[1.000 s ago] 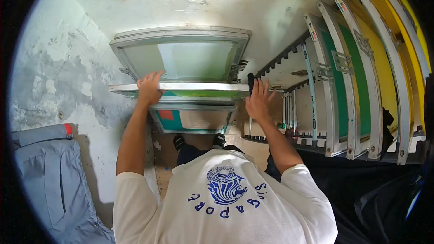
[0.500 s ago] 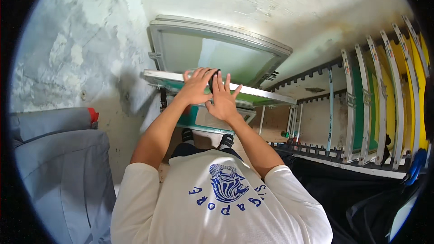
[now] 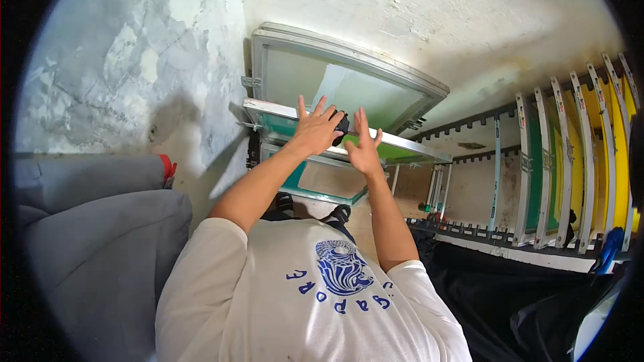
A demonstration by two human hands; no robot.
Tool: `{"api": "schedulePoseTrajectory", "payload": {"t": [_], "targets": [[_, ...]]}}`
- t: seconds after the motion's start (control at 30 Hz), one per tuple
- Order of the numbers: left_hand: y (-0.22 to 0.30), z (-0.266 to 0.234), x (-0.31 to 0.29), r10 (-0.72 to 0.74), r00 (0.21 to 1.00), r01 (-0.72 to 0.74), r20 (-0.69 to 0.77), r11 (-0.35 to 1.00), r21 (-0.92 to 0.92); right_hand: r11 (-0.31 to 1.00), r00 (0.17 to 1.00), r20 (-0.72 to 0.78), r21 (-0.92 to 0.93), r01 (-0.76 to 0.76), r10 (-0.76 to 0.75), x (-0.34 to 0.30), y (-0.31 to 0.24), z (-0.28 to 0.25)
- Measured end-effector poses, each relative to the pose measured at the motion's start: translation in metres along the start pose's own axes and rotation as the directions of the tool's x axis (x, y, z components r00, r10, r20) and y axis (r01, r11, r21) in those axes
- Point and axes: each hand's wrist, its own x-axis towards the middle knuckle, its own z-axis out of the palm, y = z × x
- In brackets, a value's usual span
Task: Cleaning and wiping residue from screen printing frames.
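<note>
My left hand [image 3: 316, 133] is at the top edge of a metal-framed screen [image 3: 416, 146] with green mesh. Its thumb and index finger close around a small black object [image 3: 341, 127], partly hidden, whose kind I cannot make out; the other fingers are spread. Just right of it, my right hand [image 3: 364, 153] has its fingers extended and apart, near the same frame edge, with nothing visible in it. Whether its palm touches the frame cannot be seen. Behind the frame, larger grey-framed screens [image 3: 349, 43] lean against the wall.
Another green-bordered frame [image 3: 302, 191] stands low before my feet. On the right, a toothed black rack [image 3: 463, 227] holds several upright frames with green and yellow mesh [image 3: 580, 154]. Grey fabric [image 3: 100, 241] lies at the left, black cloth [image 3: 496, 288] at the lower right.
The view has shifted, so the scene sits further right. My hands have drawn apart, the right one moving away from the black object and the left one's fingers spreading.
</note>
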Motion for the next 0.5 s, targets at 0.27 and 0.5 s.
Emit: {"api": "schedulePoseTrajectory", "payload": {"t": [0.27, 0.5], "targets": [[-0.118, -0.016, -0.061, -0.139, 0.969, 0.158, -0.207, 0.984, 0.078, 1.000, 1.000, -0.019, -0.011, 0.011, -0.012, 0.002, 0.012, -0.003], [-0.159, -0.013, -0.075, -0.340, 0.908, 0.312, -0.244, 0.939, -0.148, 1.000, 1.000, -0.003, -0.026, -0.005, 0.005, 0.008, 0.020, -0.011]]}}
